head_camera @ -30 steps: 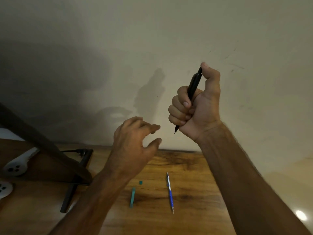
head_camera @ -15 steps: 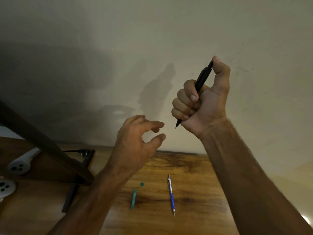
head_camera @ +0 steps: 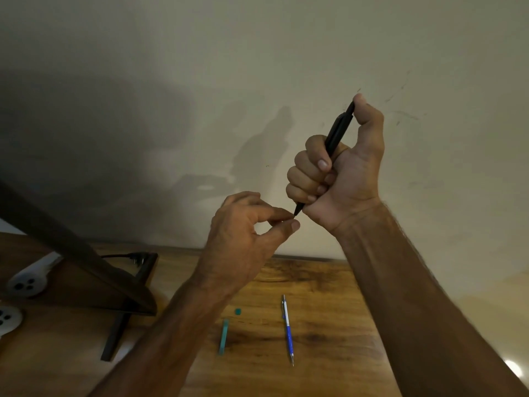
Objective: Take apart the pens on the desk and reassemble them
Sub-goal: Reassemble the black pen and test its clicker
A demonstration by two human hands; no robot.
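My right hand is raised in front of the wall, fist shut around a black pen. Its thumb presses on the pen's top end and the tip points down-left. My left hand sits just below, forefinger and thumb pinched together right at the pen's tip; whether they grip the tip I cannot tell. On the wooden desk lie a blue and silver pen, a teal pen piece and a small teal cap.
A dark angled stand with a black base bar occupies the desk's left side. White round objects with holes lie behind it, and a black cable runs along the wall. A plain wall rises behind the desk.
My left hand rose toward the pen and its forefinger and thumb closed together at the tip. My right hand stayed raised with the pen, shifting only slightly.
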